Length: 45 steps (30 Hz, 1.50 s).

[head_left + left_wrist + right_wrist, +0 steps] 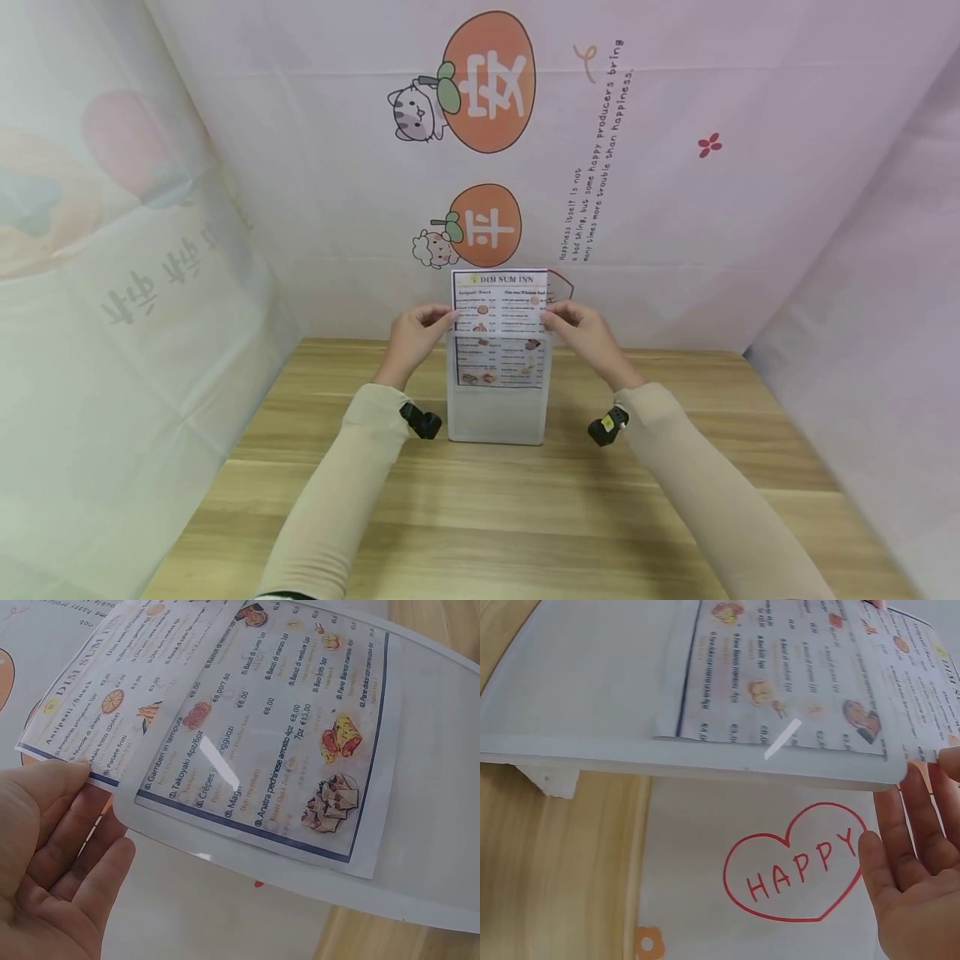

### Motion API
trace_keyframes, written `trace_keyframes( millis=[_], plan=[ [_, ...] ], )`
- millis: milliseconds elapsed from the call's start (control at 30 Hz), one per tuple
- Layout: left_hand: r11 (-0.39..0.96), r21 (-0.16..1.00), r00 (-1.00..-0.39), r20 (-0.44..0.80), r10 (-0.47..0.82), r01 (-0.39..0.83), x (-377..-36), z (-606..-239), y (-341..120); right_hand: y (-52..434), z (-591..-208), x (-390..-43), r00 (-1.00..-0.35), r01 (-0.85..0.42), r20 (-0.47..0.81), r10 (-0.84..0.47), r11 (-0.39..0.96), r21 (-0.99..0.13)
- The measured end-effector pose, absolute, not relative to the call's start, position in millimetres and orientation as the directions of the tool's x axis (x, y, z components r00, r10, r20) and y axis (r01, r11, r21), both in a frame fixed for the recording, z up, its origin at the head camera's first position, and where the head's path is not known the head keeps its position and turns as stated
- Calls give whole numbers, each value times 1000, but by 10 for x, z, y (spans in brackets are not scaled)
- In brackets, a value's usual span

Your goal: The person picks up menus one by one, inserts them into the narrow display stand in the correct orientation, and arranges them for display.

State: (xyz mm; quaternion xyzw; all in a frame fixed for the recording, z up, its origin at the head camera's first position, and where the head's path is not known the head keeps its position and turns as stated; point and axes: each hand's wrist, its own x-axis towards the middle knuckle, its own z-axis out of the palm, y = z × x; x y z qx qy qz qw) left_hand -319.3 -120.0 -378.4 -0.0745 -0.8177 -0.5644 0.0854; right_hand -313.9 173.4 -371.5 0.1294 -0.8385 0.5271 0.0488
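Observation:
A printed menu sheet (pixel 501 302) headed DIM SUM INN stands partly inside a clear plastic sign holder (pixel 497 417). The sheet's upper part sticks out above the holder's top edge, while its lower part shows through the front panel. My left hand (pixel 412 340) pinches the sheet's left edge between thumb and fingers, just above the holder's corner. On the opposite edge, my right hand (pixel 588 337) grips the paper the same way. In the right wrist view, a white foot (pixel 551 780) shows behind the holder.
Under the holder is a wooden table (pixel 480 517). A printed cloth (pixel 337 167) with orange fruit drawings hangs behind it, and a pale cloth (pixel 885 350) hangs at the right side. Dark wrist cameras (pixel 424 422) sit by both cuffs.

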Motion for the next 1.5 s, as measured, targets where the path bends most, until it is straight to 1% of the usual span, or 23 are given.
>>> trace_keyframes(
  millis=[333,633,867,1500],
  plan=[
    [359,908,-975,219,29,214,-3178,-3774,-1183,1778,-3711,-3176,-956,-288,234,-180,402,-869],
    [358,913,-980,198,34,197,-3178,-3834,-1196,1772,-3719,-3138,-962,-268,217,-166,418,-868],
    [365,906,-976,212,47,214,-3162,-3875,-1214,1777,-3759,-3116,-962,-265,207,-177,431,-862],
    [370,906,-977,210,33,207,-3138,-3985,-1232,1759,-3854,-3103,-960,-261,195,-199,392,-882]
  ],
)
